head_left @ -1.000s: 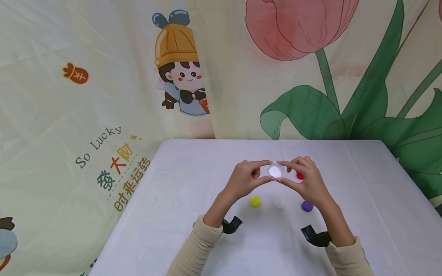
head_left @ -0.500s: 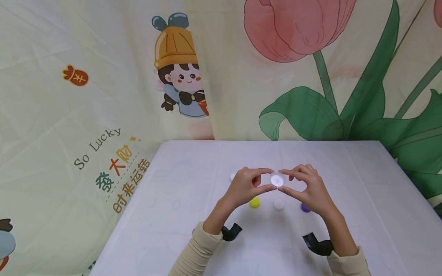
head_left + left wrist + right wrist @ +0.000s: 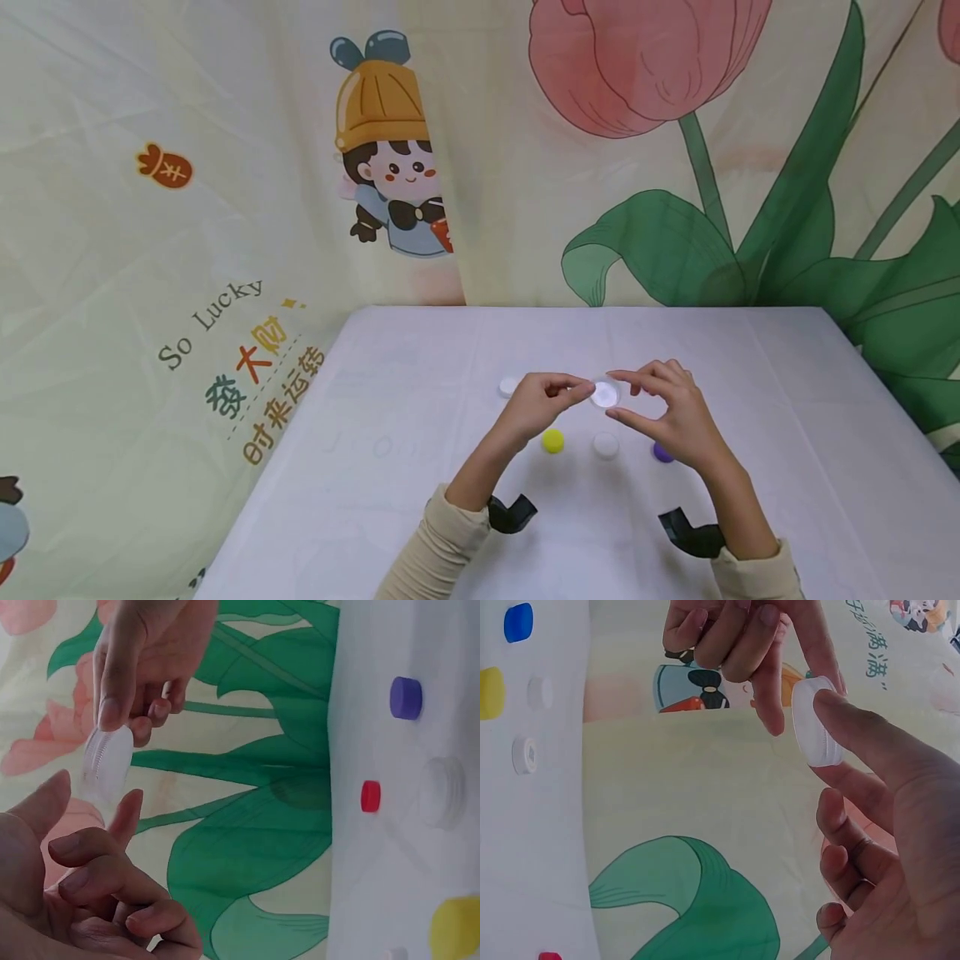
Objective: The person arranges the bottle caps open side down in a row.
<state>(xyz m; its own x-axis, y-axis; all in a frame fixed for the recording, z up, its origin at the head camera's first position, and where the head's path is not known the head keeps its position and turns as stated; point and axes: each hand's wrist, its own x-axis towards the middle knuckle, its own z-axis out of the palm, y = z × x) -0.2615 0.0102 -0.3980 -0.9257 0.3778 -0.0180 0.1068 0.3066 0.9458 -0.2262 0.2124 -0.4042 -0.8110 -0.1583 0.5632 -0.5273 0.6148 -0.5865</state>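
A clear plastic cap [image 3: 606, 394] with a ribbed side is held up above the table. My right hand [image 3: 678, 408] pinches it between thumb and fingers, as the right wrist view also shows. My left hand [image 3: 536, 406] is at the cap's left side. In the left wrist view its thumb and forefinger are apart, with the cap's lower edge near the gap between them; whether they touch it cannot be told. Below on the table lie a yellow cap [image 3: 552, 441], a clear whitish cap [image 3: 606, 446] and a purple cap [image 3: 663, 452], partly behind my right hand.
A white cap [image 3: 507, 386] lies behind my left hand. The left wrist view also has a red cap [image 3: 370, 796], hidden in the head view. A blue cap [image 3: 518, 622] appears in the right wrist view. Behind the white table [image 3: 420, 350] hangs a printed cloth.
Both hands came down and nearer with the cap, then stayed nearly still. My left thumb and forefinger have left their spread hold on its rim and drawn together; the right still pinches it.
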